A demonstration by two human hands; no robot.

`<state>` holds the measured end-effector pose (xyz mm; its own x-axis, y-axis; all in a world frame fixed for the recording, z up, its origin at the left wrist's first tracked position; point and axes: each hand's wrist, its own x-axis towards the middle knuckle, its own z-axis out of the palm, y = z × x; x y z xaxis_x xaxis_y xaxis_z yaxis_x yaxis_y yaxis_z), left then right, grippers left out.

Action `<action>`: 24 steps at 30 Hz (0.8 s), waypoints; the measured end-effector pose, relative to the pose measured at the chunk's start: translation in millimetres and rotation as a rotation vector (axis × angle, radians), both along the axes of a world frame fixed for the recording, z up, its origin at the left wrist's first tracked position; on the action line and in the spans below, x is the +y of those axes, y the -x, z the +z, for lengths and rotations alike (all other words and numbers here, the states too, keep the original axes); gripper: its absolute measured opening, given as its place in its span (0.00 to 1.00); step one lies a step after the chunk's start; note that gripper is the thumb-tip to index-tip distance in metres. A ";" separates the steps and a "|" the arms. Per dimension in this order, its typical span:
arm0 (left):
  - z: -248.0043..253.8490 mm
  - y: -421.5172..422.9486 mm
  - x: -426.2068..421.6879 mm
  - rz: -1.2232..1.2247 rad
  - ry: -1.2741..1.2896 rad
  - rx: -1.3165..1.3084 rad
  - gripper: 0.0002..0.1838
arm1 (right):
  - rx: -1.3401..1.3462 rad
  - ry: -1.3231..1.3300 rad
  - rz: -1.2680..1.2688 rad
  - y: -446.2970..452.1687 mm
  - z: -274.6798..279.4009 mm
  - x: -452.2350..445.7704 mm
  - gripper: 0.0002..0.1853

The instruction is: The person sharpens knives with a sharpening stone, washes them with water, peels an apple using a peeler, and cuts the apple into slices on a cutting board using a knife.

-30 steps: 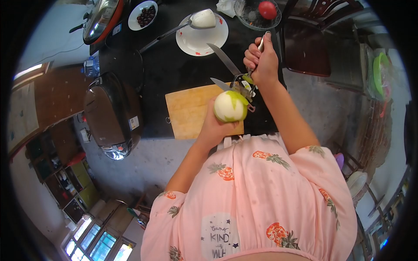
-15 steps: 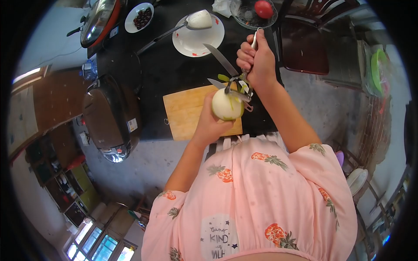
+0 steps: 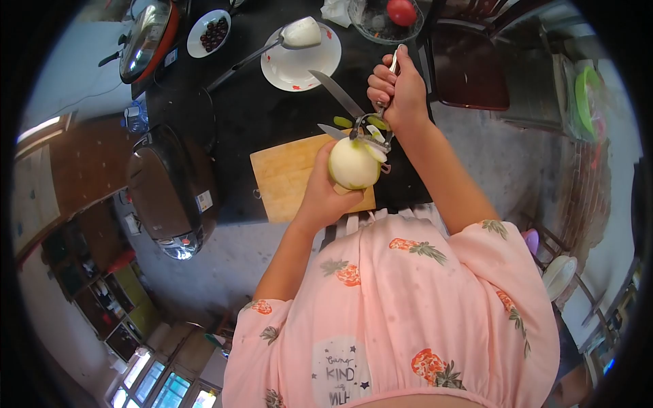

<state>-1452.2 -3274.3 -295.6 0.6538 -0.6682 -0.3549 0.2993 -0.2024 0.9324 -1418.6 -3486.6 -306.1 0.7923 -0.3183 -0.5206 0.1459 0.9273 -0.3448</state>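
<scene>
My left hand (image 3: 325, 194) is wrapped around a round, mostly peeled pale fruit (image 3: 354, 165) with green skin left at its edges; its exact kind is unclear. In my right hand (image 3: 403, 92) is a peeler (image 3: 389, 129), its handle upright in the fist and its head at the fruit's upper right side. Strips of green peel (image 3: 343, 122) lie around the peeler head. Under the left hand is a wooden cutting board (image 3: 282, 170). Beyond the fruit lie a long knife blade (image 3: 337, 93) and a shorter blade (image 3: 332, 131), their handles mostly hidden.
A white plate (image 3: 292, 71) bears a spatula-like utensil (image 3: 299, 35) with a white piece on it. Further back stand a bowl of dark fruits (image 3: 197, 46) and a glass bowl (image 3: 360, 27) holding a red fruit (image 3: 401, 12). A brown appliance (image 3: 163, 183) and a lidded pan (image 3: 146, 41) are left.
The peeler head has shifted slightly toward the upper right edge of the fruit, and a pale strip shows at it. Both hands keep their hold. The whole view has shifted a little.
</scene>
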 end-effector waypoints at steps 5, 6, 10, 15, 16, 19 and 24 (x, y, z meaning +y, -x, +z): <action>7.5 -0.6 -1.6 -0.073 -0.020 -0.232 0.44 | 0.093 0.040 -0.116 0.4 -16.6 -6.6 0.18; 13.0 2.5 -1.3 -0.089 -0.006 -0.271 0.44 | 0.117 0.022 -0.131 1.9 -32.3 -12.4 0.18; 6.7 1.4 -7.5 -0.032 -0.097 -0.421 0.42 | 0.016 0.003 -0.137 9.0 -19.3 -20.5 0.18; -5.4 -1.3 -11.4 -0.046 -0.192 -0.565 0.41 | -0.050 0.008 0.034 13.1 25.7 6.2 0.18; -5.5 -1.6 -11.6 -0.037 -0.163 -0.596 0.41 | -0.028 -0.044 0.059 11.7 20.2 4.8 0.18; -3.8 -0.2 -7.9 -0.014 -0.056 -0.712 0.41 | 0.034 0.017 -0.046 2.4 -3.9 -11.5 0.18; 1.0 -9.4 -6.3 -0.086 -0.087 -1.015 0.40 | -0.024 -0.211 -0.005 10.6 2.8 -18.7 0.17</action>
